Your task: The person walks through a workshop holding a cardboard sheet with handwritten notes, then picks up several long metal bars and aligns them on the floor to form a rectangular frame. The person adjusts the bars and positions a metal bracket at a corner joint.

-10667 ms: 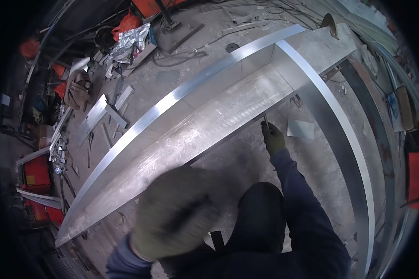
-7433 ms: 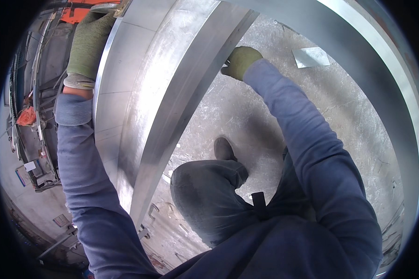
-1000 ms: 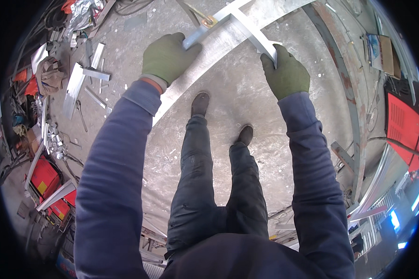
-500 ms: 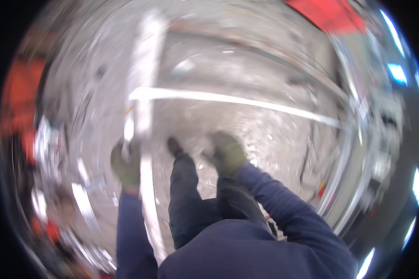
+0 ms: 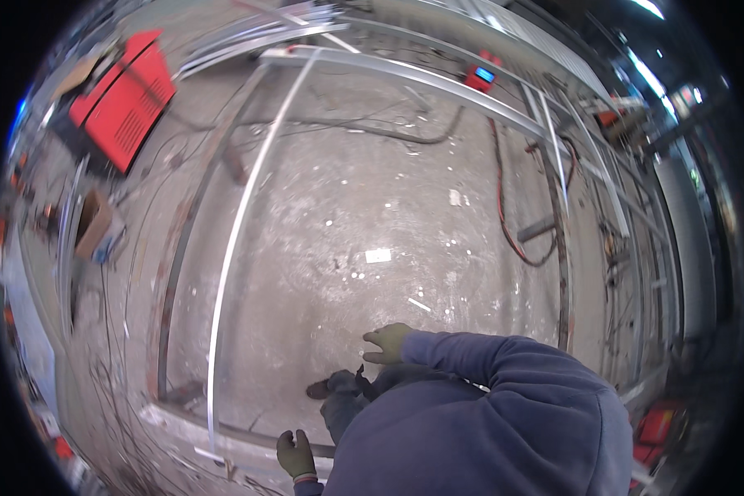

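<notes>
My left hand (image 5: 295, 455), in an olive-green work glove, is low in the view with fingers apart and nothing in it. A metal rail of the frame (image 5: 248, 436) runs just beyond it. My right hand (image 5: 387, 343), gloved the same way, hangs over the concrete floor in front of my body. Its fingers stretch leftward, spread and holding nothing. Left of both hands, a long thin silver bar (image 5: 241, 211) spans the large rectangular frame. A thicker silver profile (image 5: 422, 83) crosses the frame's far side.
A red machine cabinet (image 5: 128, 103) stands far left, near an open cardboard box (image 5: 93, 223). Cables trail over the floor. An orange-and-black hose (image 5: 504, 207) curls at the right. Beyond lies a small red device (image 5: 481, 76) with a lit screen. Silver profiles (image 5: 256, 37) are stacked at the back.
My view has swung round to the frame's interior. My left hand was beside a long pale bar and is now away from it. My right hand stays in front of me, empty.
</notes>
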Demonstrator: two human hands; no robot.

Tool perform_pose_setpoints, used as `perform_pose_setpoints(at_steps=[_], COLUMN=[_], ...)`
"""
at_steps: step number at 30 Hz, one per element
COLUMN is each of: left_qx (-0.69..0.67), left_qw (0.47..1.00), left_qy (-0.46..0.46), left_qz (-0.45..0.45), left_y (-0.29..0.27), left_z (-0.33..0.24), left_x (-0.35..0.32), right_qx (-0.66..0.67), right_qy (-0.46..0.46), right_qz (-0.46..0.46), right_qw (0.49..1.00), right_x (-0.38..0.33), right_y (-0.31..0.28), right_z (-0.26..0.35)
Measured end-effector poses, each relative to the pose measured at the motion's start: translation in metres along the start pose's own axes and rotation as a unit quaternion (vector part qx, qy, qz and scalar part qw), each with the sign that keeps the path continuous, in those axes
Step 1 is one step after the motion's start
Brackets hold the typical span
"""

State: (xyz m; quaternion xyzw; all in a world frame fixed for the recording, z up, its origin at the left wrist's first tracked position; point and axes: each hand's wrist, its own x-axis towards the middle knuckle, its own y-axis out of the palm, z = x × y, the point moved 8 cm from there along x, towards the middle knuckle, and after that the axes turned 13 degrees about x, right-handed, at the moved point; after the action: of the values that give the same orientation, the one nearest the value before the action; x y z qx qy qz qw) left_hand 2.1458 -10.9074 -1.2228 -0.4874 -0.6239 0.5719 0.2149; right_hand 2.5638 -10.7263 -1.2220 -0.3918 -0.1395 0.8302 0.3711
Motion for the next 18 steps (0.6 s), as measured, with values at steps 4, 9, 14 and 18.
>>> perform_pose_setpoints(at_steps=[4,9,14,18], left_qx=[0.053,-0.012,0.038,0.095], left_qw=[0.997,0.995,0.985,0.955], left_qy=[0.041,0.026,0.014,0.005], left_qz=[0.032,0.092,0.166,0.279], left_y=[0.021,0.078,0.149,0.164], left_z=[-0.104,-0.261,-0.368,-0.495], left_x=[0.009,-0.010,-0.022,-0.020], right_qx=[0.067,0.124,0.177,0.245], right_qy=[0.095,0.198,0.241,0.282], right_qz=[-0.014,-0.051,-0.145,-0.201], right_qw=[0.993,0.971,0.943,0.906], right_x=[-0.080,-0.179,-0.256,-0.289], right_y=[-0.061,-0.115,-0.177,-0.235], right_z=[-0.142,-0.329,-0.453,-0.530])
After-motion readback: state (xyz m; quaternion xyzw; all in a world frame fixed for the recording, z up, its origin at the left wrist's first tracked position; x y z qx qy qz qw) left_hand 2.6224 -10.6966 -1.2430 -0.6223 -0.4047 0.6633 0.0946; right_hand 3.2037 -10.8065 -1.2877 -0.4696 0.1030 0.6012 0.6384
